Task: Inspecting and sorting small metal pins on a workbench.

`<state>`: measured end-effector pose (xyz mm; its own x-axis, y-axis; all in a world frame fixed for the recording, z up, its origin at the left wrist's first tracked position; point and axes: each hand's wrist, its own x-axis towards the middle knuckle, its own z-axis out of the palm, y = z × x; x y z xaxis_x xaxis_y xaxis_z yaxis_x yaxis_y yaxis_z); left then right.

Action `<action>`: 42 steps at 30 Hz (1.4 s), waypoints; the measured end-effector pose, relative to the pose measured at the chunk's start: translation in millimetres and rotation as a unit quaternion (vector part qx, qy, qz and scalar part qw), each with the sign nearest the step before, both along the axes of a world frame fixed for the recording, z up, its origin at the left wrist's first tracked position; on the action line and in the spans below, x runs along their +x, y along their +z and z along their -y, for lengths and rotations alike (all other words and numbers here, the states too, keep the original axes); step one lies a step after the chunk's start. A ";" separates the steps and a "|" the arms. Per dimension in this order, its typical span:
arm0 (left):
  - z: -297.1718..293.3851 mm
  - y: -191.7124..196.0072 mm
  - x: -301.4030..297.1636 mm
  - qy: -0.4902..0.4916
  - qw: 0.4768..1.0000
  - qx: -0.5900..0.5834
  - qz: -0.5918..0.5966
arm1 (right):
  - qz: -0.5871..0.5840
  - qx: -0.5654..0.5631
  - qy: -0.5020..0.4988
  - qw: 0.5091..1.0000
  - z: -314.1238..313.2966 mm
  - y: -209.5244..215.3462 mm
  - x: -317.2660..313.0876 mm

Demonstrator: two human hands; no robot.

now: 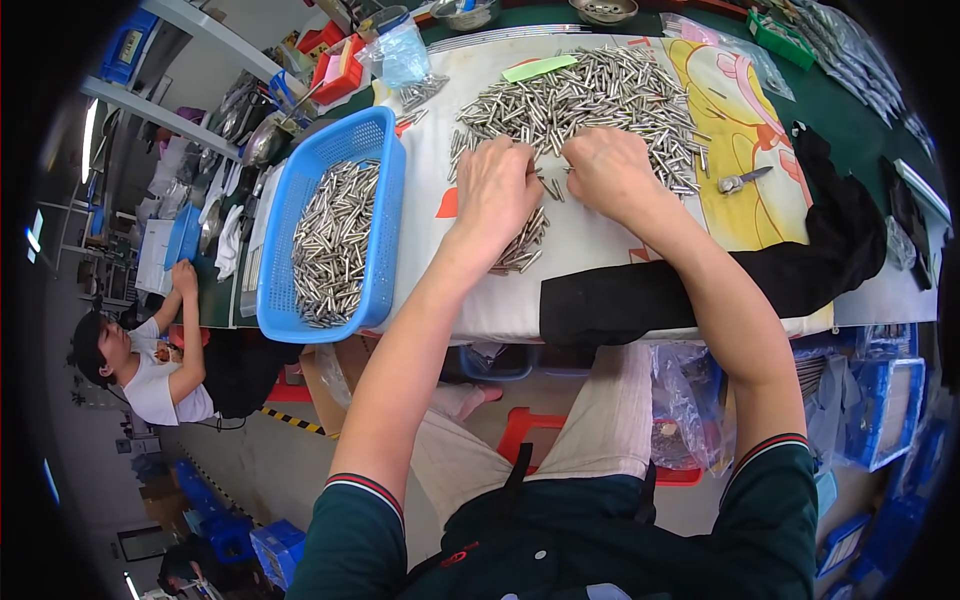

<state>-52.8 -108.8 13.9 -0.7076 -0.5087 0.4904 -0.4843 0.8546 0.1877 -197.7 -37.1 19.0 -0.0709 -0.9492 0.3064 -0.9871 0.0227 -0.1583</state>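
A big heap of small shiny metal pins (610, 95) lies spread on the printed cloth, a green strip (539, 68) on top of it. At the near edge of this heap my left hand (497, 185) is closed, its fingers curled down among the pins. My right hand (608, 172) is closed too, a short gap to the right, with its fingertips bent under. What either hand pinches is hidden. A few loose pins lie between them, and a smaller pile of pins (522, 245) sits beside my left wrist.
Left of my arm stands a blue perforated basket (385, 235) partly filled with pins. A black cloth (620, 302) lies under my right forearm. A small knife-like tool (745, 181) rests at right. Red bins (338, 72) stand far left. Another person (160, 365) sits at left.
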 end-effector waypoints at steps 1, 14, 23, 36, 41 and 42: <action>1.9 0.3 2.4 -0.010 1.000 -0.020 0.004 | -0.004 -0.002 0.000 1.000 -1.3 3.6 0.7; -3.4 -2.1 -5.9 -0.096 0.994 0.031 0.032 | -0.034 0.080 -0.020 0.996 -7.4 17.9 1.9; -20.8 -0.5 -17.4 -0.019 0.996 0.088 0.027 | -0.031 0.091 -0.025 0.995 -6.9 18.6 0.8; -7.4 6.8 -9.4 -0.207 0.974 0.071 0.062 | -0.011 0.123 -0.012 0.992 -6.6 24.6 -9.7; -1.0 5.7 -15.7 -0.234 0.965 0.093 0.080 | -0.021 0.123 -0.005 0.992 -7.1 24.4 -9.4; 0.2 4.8 -15.5 -0.242 0.965 0.053 0.082 | -0.022 0.125 -0.005 0.992 -8.0 26.4 -8.2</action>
